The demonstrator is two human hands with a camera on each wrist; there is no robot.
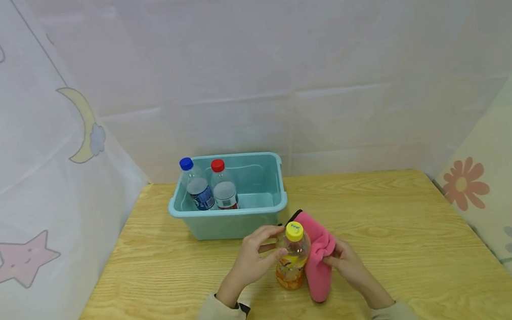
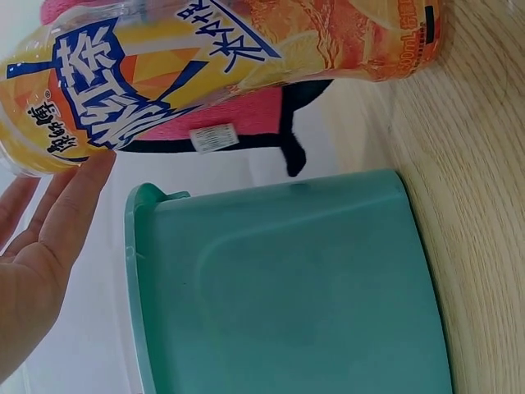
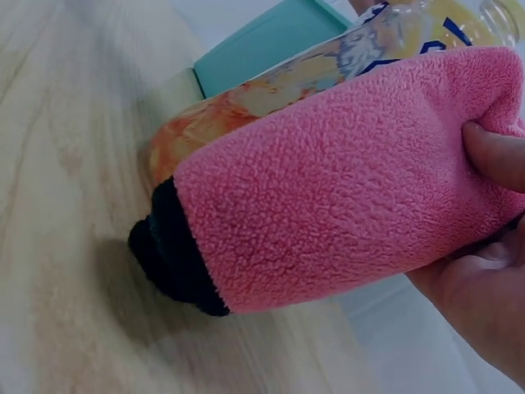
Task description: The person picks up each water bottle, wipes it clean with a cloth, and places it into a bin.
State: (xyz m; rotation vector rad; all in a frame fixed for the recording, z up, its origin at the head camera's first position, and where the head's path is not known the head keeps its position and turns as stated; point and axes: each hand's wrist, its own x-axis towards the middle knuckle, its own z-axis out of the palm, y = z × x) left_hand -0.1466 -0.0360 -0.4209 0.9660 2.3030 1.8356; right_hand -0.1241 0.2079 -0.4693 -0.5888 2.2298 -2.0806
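Note:
A drink bottle (image 1: 291,264) with a yellow cap and an orange-and-yellow label stands upright on the table. My left hand (image 1: 256,257) holds it from the left near its upper part, thumb in front; the left wrist view shows fingertips against the label (image 2: 131,78). On the bottle's right side, my right hand (image 1: 348,264) grips a pink cloth (image 1: 319,279) with black edging, bunched between thumb and fingers. The cloth (image 3: 328,189) hangs folded alongside the bottle in the right wrist view and hides part of it.
Just behind the hands is a teal plastic bin (image 1: 234,225) on the wooden table (image 1: 404,238). Inside it, at the left, stand a blue-capped bottle (image 1: 200,190) and a red-capped bottle (image 1: 224,189). Printed sheets (image 1: 344,71) hang around the back and sides.

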